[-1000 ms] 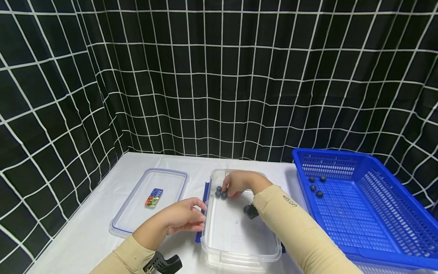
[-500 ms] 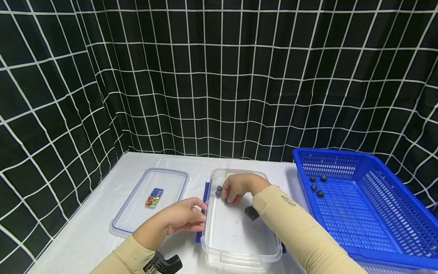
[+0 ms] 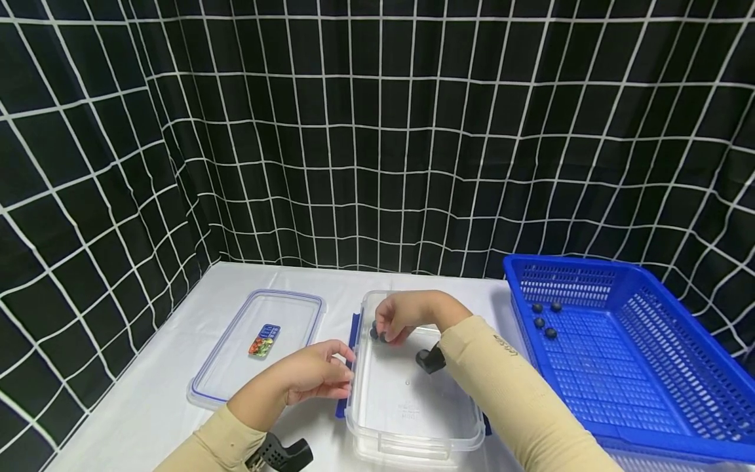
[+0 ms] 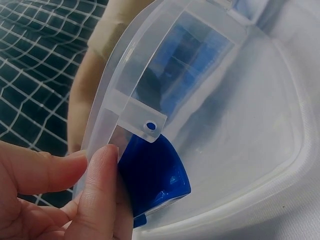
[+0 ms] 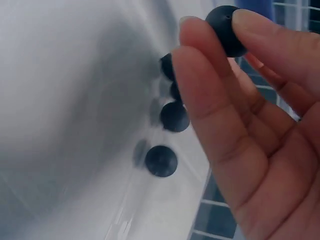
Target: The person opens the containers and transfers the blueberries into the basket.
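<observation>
My right hand (image 3: 407,313) is over the far left part of a clear plastic food container (image 3: 413,406). In the right wrist view its thumb and fingertips pinch a dark blueberry (image 5: 223,34). Below that hand, several more blueberries (image 5: 161,161) lie in a loose row along the container's wall; the fingers partly hide some of them. My left hand (image 3: 321,373) is at the container's left side. The left wrist view shows its thumb and index finger pinching the rim (image 4: 112,102) beside a hanging blue latch (image 4: 155,172).
A blue basket (image 3: 625,426) stands on the right, with several blueberries (image 3: 550,333) in its far left corner. The container's clear lid (image 3: 232,373), bearing a colourful label (image 3: 264,341), lies flat on the left of the white table (image 3: 147,419). Black gridded cloth (image 3: 383,131) hangs behind.
My right hand moved slightly nearer me, then back up and left over the blueberries in the container, now covering more of them. My left hand has stayed at the container's side.
</observation>
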The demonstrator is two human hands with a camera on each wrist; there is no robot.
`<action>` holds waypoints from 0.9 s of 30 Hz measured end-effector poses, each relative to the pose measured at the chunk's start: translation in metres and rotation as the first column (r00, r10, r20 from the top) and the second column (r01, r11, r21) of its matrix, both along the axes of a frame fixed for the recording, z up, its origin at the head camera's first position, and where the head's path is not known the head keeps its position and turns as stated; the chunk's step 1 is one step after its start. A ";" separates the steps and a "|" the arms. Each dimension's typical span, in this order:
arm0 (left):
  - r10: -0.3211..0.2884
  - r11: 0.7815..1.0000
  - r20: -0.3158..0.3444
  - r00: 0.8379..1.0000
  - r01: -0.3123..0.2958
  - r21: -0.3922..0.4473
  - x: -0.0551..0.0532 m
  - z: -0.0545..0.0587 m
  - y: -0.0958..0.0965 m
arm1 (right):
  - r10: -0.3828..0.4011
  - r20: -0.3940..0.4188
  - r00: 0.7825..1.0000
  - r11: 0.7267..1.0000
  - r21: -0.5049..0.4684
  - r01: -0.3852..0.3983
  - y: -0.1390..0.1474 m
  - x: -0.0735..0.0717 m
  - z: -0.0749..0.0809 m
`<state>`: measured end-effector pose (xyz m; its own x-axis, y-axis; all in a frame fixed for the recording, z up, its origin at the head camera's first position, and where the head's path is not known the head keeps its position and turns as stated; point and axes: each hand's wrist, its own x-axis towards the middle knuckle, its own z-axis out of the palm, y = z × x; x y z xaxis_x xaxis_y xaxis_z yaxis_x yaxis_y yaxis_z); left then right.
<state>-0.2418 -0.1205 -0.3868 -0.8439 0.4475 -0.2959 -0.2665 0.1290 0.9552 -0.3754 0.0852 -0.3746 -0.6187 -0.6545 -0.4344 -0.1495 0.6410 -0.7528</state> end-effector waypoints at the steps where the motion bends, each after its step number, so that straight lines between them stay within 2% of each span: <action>1: 0.000 1.000 0.001 1.000 0.000 -0.002 0.000 0.000 0.000 | 0.005 0.001 1.000 1.000 -0.008 -0.005 0.000 0.000 0.002; 7: -0.001 1.000 0.001 1.000 0.001 -0.008 0.001 0.002 0.001 | -0.001 -0.030 1.000 0.999 -0.049 -0.001 0.007 0.001 0.020; 13: -0.005 1.000 -0.008 1.000 0.005 -0.013 0.001 0.003 0.003 | -0.056 -0.119 0.991 0.994 -0.104 0.044 0.030 0.002 0.047; 20: -0.016 1.000 0.002 1.000 0.016 -0.023 0.002 0.004 0.004 | -0.101 -0.246 0.964 0.989 -0.134 0.069 0.072 0.005 0.079; 27: -0.020 1.000 0.004 1.000 0.021 -0.020 0.002 0.003 0.003 | -0.200 -0.261 0.944 0.970 -0.187 0.154 0.126 0.009 0.092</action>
<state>-0.2399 -0.1171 -0.3838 -0.8335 0.4585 -0.3082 -0.2672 0.1537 0.9513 -0.3661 0.2111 -0.2823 -0.8114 -0.5704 -0.1279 -0.2611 0.5494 -0.7937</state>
